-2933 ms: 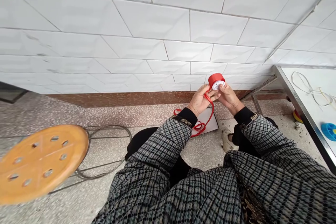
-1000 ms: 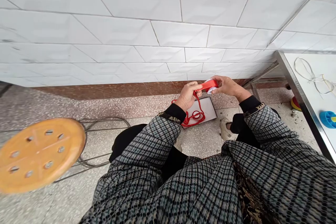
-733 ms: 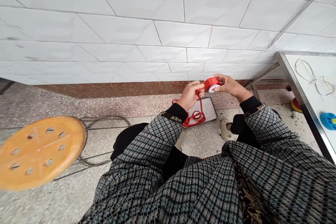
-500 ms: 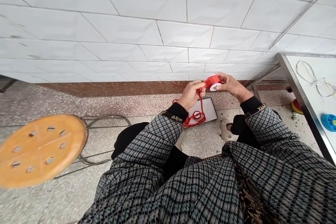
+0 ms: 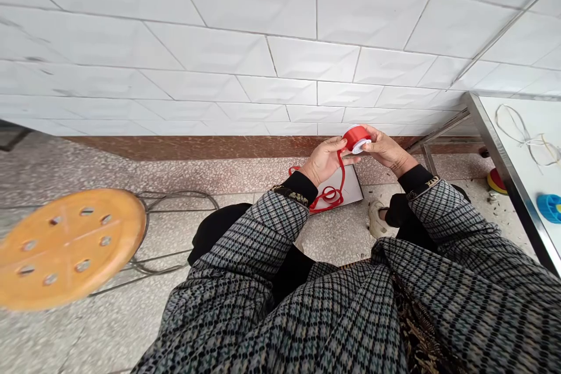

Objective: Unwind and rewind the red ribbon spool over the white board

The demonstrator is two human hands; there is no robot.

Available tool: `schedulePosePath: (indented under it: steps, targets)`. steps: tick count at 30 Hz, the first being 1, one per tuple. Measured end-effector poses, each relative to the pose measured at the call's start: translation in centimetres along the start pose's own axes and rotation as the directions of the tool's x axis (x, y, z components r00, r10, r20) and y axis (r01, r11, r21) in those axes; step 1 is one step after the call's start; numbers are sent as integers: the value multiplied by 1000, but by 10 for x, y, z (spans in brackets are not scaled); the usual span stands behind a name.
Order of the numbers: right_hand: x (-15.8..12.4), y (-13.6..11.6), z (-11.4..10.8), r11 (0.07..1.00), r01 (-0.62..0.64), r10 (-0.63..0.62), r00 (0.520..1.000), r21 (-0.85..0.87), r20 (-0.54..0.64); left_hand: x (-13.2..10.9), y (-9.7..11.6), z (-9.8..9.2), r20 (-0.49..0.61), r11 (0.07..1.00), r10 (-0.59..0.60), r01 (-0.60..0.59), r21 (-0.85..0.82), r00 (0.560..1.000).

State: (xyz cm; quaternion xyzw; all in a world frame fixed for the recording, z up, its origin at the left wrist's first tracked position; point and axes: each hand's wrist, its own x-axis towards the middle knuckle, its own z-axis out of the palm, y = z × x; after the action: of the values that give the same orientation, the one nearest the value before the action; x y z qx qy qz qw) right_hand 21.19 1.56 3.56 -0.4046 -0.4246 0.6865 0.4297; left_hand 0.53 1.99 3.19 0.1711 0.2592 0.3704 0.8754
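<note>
A spool of red ribbon [image 5: 356, 139] with a white centre is held up in front of me, its white face turned toward my right. My right hand [image 5: 385, 151] grips it from the right side. My left hand [image 5: 326, 160] closes on the ribbon at the spool's left edge, its fingertips near the rim. The red ribbon [image 5: 340, 178] hangs from the spool past my left hand and lies in loose loops on a white flat board [image 5: 352, 187] on the floor. My left wrist hides part of the board.
A round orange stool with holes [image 5: 72, 248] stands on wire legs to my left. A tiled wall runs ahead. To the right is a steel-edged table [image 5: 504, 158] bearing a pale cord [image 5: 523, 137] and a blue plastic piece [image 5: 550, 208].
The spool has turned so its white face shows more, and my hands have drawn closer together. The ribbon now hangs more steeply, and the view has shifted slightly.
</note>
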Motion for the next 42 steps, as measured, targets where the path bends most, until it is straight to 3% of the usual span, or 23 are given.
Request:
schedulePosePath:
  steps: [6,10,12,15,17,19,22,26,31,35,42]
  targets:
    - [3,9,15,996,80,-77,994,27,-83,-4,-2,7,-47,988,100,-105,-116,994]
    - [7,8,5,977,54,-62,997,-204,-33,-3,1,9,-92,985,156,-162,-59,984]
    - [10,6,-4,888,86,-106,994,-452,-19,0,2,7,-112,990,140,-139,11,984]
    - [13,4,-12,608,172,-224,974,-775,41,3,0,5,-147,988,123,-108,109,981]
    - [13,2,-13,455,198,-231,968,-868,100,4,-1,4,-156,985,113,-91,146,981]
    - [11,-2,-13,393,217,-199,969,-893,148,4,-1,2,-140,983,79,-53,177,987]
    - [7,-9,-18,423,236,-147,971,-875,191,2,2,-1,-129,966,46,-11,259,991]
    - [1,-14,-28,484,203,-117,979,-851,167,1,7,-5,-118,913,87,-32,406,989]
    - [-5,-20,-36,473,246,-65,967,-846,245,0,6,-11,-50,848,100,-59,527,994]
    - [-10,-23,-40,515,281,-83,957,-810,279,-2,2,-11,-29,864,104,-76,498,994]
    - [-13,-23,-43,600,210,-74,975,-772,208,-4,1,-14,14,903,2,-8,429,1000]
